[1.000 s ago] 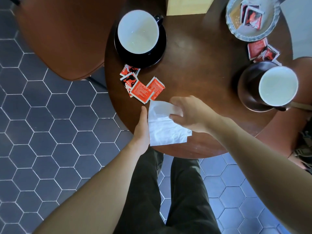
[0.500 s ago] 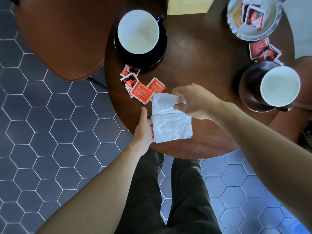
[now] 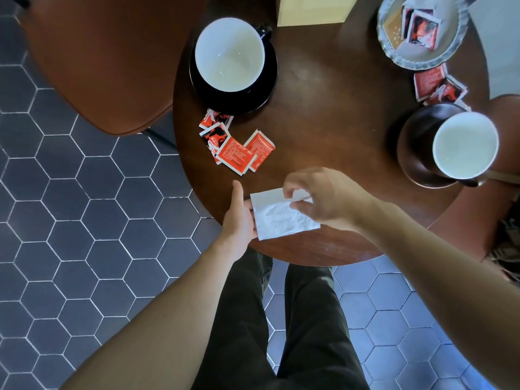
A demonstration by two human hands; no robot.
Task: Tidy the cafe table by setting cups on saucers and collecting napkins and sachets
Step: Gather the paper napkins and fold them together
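- Cups: the left cup [image 3: 230,54] sits on its black saucer [image 3: 270,80]. The right cup [image 3: 465,144] sits on its dark saucer [image 3: 413,147]. Judged from this layout, the cup step is complete.
- Napkin: the white napkin [image 3: 278,218] lies at the near edge of the table [image 3: 337,108], partly folded. The right hand [image 3: 326,198] pinches its upper flap between thumb and fingertips. The left hand [image 3: 237,218] holds straight fingers against the napkin's left edge; the thumb points away from the body.
- Sachets, near group: a loose cluster of red sachets [image 3: 236,147] lies just in front of the left saucer, uncollected.
- Sachets, far group: two more sachets [image 3: 439,85] lie between the silver dish [image 3: 394,52] and the right saucer. Others are already in the dish.
- Remaining work, as judged: finish the napkin, then gather both sachet groups.
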